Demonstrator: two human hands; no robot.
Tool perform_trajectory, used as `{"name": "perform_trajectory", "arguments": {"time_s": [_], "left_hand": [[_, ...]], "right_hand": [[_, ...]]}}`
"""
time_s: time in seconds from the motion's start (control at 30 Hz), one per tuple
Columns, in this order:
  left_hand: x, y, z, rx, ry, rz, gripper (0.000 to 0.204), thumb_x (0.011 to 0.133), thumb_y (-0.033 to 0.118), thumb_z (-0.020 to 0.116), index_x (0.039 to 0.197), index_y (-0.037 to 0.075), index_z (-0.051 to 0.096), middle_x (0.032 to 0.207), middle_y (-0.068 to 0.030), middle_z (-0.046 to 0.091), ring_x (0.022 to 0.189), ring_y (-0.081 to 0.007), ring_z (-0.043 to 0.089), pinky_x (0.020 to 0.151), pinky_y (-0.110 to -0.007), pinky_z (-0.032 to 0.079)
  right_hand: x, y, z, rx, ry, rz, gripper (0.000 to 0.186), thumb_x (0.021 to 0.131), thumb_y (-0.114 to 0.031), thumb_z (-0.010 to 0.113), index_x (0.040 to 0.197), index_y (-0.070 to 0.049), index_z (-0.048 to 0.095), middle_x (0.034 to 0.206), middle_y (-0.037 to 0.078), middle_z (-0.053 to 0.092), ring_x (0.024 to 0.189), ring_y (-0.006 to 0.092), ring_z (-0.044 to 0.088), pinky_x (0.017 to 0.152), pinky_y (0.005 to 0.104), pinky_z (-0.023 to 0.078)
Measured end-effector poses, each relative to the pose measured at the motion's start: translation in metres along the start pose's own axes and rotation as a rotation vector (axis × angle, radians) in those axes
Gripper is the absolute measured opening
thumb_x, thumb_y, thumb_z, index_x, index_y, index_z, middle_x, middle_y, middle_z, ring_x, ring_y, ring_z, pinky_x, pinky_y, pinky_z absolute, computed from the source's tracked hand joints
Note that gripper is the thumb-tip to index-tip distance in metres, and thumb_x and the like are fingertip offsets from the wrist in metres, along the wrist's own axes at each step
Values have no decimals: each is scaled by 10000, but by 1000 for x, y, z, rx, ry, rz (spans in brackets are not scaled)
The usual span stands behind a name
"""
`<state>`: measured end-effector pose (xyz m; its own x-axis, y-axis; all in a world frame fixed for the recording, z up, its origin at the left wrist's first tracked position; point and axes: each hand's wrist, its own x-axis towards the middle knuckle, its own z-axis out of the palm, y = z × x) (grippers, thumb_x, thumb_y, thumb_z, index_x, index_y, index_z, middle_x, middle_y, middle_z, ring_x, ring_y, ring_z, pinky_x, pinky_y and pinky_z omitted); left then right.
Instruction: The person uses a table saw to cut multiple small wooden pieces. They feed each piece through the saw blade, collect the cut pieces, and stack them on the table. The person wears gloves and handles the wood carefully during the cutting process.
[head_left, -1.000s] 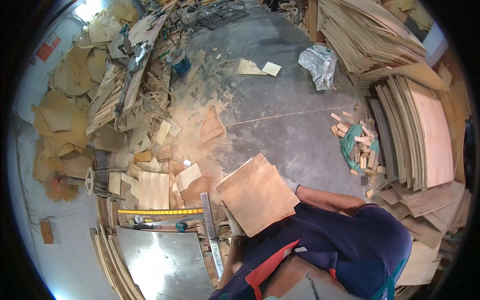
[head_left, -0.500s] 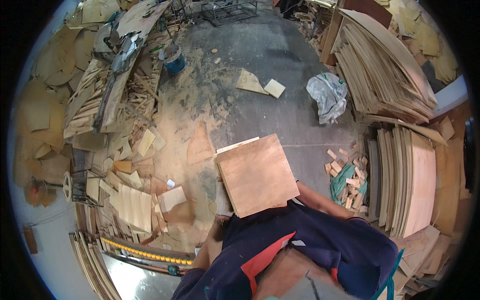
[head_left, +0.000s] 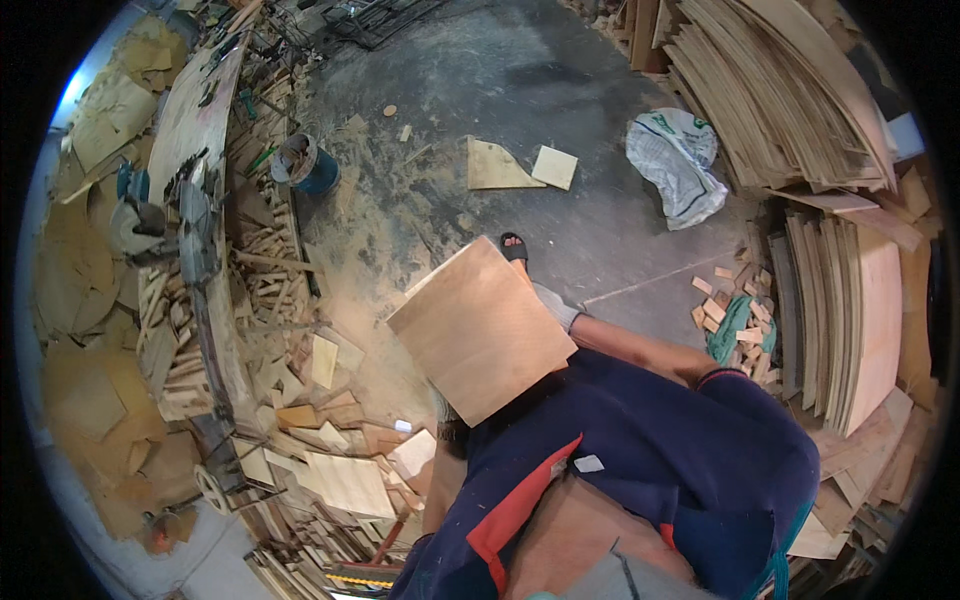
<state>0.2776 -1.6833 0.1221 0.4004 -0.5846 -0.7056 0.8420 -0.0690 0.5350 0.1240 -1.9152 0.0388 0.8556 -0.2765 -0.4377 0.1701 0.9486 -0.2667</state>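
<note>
A small stack of square plywood panels (head_left: 485, 335) is carried in front of my body, its flat brown top tilted toward the view. My right hand (head_left: 558, 306), in a grey glove, grips the stack's right edge; its fingers are mostly behind the wood. At the lower left edge my left hand (head_left: 443, 407), also gloved in grey, holds the stack from below, with its fingers hidden by the panels. A paler panel edge shows along the stack's upper left side.
Offcuts (head_left: 345, 482) litter the floor at left, beside a workbench (head_left: 195, 130) with a saw. A blue bucket (head_left: 315, 172) stands near it. Ahead lie two plywood pieces (head_left: 500, 165) and a white sack (head_left: 678, 165). Sheet stacks (head_left: 775, 90) and a green bag of blocks (head_left: 735, 330) are at right.
The view has turned, and the workbench and floor offcuts sit differently in it. The held panels have rotated and shifted slightly left and up. A sandalled foot now shows beyond them.
</note>
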Motion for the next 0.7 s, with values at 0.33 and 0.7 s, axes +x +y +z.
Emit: {"name": "perform_trajectory", "arguments": {"time_s": [0.33,0.7], "left_hand": [[139,116,106,-182,53,143,573,1049,532,420,1420,99,470,1291,-63,610,1149,-215,598,958,-362,532],[381,312,226,-205,131,387,590,1031,544,446,1367,65,524,1264,-72,629,1082,-225,622,925,-381,544]], "right_hand": [[163,-201,150,-774,101,-18,330,1024,-160,465,1318,-49,565,1306,116,636,1172,257,622,986,366,494],[428,-366,170,-1123,22,-53,351,973,-301,591,1204,-42,646,1064,122,728,977,300,694,827,405,539]]}}
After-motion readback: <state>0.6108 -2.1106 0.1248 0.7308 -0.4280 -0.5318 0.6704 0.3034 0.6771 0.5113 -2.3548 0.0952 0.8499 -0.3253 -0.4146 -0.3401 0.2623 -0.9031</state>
